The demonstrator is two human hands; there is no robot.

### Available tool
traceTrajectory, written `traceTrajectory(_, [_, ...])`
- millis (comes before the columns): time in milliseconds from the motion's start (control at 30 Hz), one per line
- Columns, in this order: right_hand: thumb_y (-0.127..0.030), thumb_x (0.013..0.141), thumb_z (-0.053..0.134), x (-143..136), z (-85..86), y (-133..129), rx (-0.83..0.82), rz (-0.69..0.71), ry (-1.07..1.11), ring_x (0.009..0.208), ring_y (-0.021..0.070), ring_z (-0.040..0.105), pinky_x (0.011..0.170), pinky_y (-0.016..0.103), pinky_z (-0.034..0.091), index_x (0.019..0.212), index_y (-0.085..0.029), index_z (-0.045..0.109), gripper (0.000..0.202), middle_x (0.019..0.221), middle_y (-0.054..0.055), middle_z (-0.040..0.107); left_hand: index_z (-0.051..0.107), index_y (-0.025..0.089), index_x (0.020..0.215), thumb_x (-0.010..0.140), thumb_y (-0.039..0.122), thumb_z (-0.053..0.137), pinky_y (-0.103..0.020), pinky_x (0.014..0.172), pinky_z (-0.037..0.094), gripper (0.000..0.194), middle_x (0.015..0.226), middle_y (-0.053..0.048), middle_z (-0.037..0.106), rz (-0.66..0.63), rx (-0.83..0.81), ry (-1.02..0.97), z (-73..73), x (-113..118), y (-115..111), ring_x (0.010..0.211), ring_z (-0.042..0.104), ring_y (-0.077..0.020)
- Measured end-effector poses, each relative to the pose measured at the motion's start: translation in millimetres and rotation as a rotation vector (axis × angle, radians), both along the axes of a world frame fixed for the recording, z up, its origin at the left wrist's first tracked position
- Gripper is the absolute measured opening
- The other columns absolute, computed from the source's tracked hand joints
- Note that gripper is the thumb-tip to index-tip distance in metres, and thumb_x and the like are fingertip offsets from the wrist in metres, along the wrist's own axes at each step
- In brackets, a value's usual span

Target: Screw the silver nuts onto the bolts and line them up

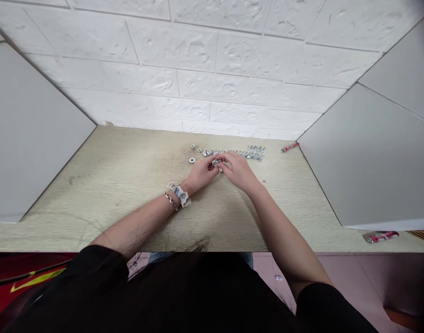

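Observation:
My left hand and my right hand meet above the table. Between their fingertips is a small silvery bolt, partly covered by the fingers. Both hands are closed in a pinch on it. Just beyond them runs a row of bolts with washers or nuts on them, some hidden behind my right hand. More loose bolts lie behind the row's right end. To the left of my left hand are a flat washer, a small nut and a larger nut.
The pale wooden tabletop ends at a white brick-patterned wall. Grey panels stand at the left and right. One red cylinder lies by the right panel's far corner, another red cylinder near the front edge.

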State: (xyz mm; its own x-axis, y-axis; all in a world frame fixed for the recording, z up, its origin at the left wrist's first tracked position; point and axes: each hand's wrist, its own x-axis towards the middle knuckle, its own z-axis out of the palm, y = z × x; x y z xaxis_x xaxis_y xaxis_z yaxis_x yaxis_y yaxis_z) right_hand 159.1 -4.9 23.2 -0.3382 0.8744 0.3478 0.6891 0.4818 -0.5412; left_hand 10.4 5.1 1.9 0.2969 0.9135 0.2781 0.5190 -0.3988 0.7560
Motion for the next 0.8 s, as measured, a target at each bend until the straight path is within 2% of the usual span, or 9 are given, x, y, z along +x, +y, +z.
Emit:
traceTrajectory(133, [-0.025, 0.088, 0.047, -1.2, 1.1, -0.4, -0.005, -0.043, -0.08, 0.087, 0.0197, 0.055, 0.08, 0.033, 0.04, 0.084, -0.019, 0.058, 0.014, 0.089, 0.006, 0.062, 0.066, 0.015, 0.111, 0.077, 0.018, 0.051, -0.02, 0.059, 0.038, 0.037, 0.062, 0.003, 0.054, -0.013, 0.025, 0.0, -2.5, 0.7, 0.4, 0.057, 0.044, -0.0084])
traceTrajectory(267, [-0.036, 0.092, 0.041, -2.9, 2.1, -1.8, -0.012, -0.118, -0.145, 0.076, 0.0187, 0.053, 0.074, 0.033, 0.037, 0.064, -0.02, 0.048, 0.033, 0.073, 0.004, 0.057, 0.065, 0.012, 0.115, 0.078, 0.02, 0.051, -0.021, 0.061, 0.039, 0.04, 0.064, 0.002, 0.057, 0.002, 0.017, -0.013, -5.1, 0.8, 0.7, 0.059, 0.045, -0.0088])
traceTrajectory(333, [-0.037, 0.091, 0.04, -3.0, 2.7, -3.0, -0.007, -0.131, -0.086, 0.075, 0.0184, 0.053, 0.074, 0.033, 0.038, 0.068, -0.021, 0.049, 0.029, 0.074, 0.004, 0.058, 0.063, 0.011, 0.117, 0.078, 0.021, 0.051, -0.021, 0.061, 0.039, 0.042, 0.063, 0.002, 0.056, 0.013, -0.008, -0.023, -4.9, 0.5, 0.9, 0.058, 0.045, -0.0089])
traceTrajectory(433, [-0.027, 0.086, 0.047, -2.6, 2.4, -3.8, -0.001, -0.104, 0.027, 0.084, 0.019, 0.056, 0.078, 0.034, 0.04, 0.086, -0.02, 0.054, 0.01, 0.086, 0.004, 0.062, 0.063, 0.013, 0.118, 0.078, 0.02, 0.052, -0.021, 0.059, 0.038, 0.042, 0.059, 0.004, 0.053, 0.017, -0.032, -0.018, -3.1, -0.1, 1.2, 0.056, 0.043, -0.0089])
traceTrajectory(500, [-0.02, 0.081, 0.049, -1.8, 0.8, -2.8, -0.004, -0.057, 0.042, 0.092, 0.0199, 0.057, 0.083, 0.035, 0.041, 0.094, -0.021, 0.056, 0.014, 0.094, 0.005, 0.063, 0.064, 0.015, 0.115, 0.077, 0.017, 0.052, -0.021, 0.06, 0.038, 0.04, 0.06, 0.004, 0.053, 0.011, -0.016, -0.014, -1.8, -0.4, 1.3, 0.056, 0.044, -0.0088])
traceTrajectory(667, [-0.017, 0.082, 0.047, 0.4, -3.5, 0.9, -0.02, 0.013, 0.008, 0.095, 0.0206, 0.056, 0.085, 0.036, 0.041, 0.095, -0.021, 0.059, 0.018, 0.097, 0.006, 0.063, 0.065, 0.015, 0.11, 0.077, 0.015, 0.051, -0.021, 0.061, 0.038, 0.036, 0.065, 0.003, 0.057, -0.017, 0.035, 0.005, 0.3, -1.0, -0.1, 0.059, 0.046, -0.0089])
traceTrajectory(800, [-0.022, 0.084, 0.046, 0.3, -2.8, 0.3, -0.042, 0.016, -0.036, 0.088, 0.0196, 0.054, 0.078, 0.033, 0.041, 0.09, -0.02, 0.058, 0.013, 0.092, 0.005, 0.062, 0.066, 0.015, 0.107, 0.078, 0.016, 0.051, -0.021, 0.062, 0.039, 0.033, 0.067, 0.002, 0.059, -0.037, 0.052, 0.028, 1.7, -0.6, -2.5, 0.06, 0.047, -0.0093])
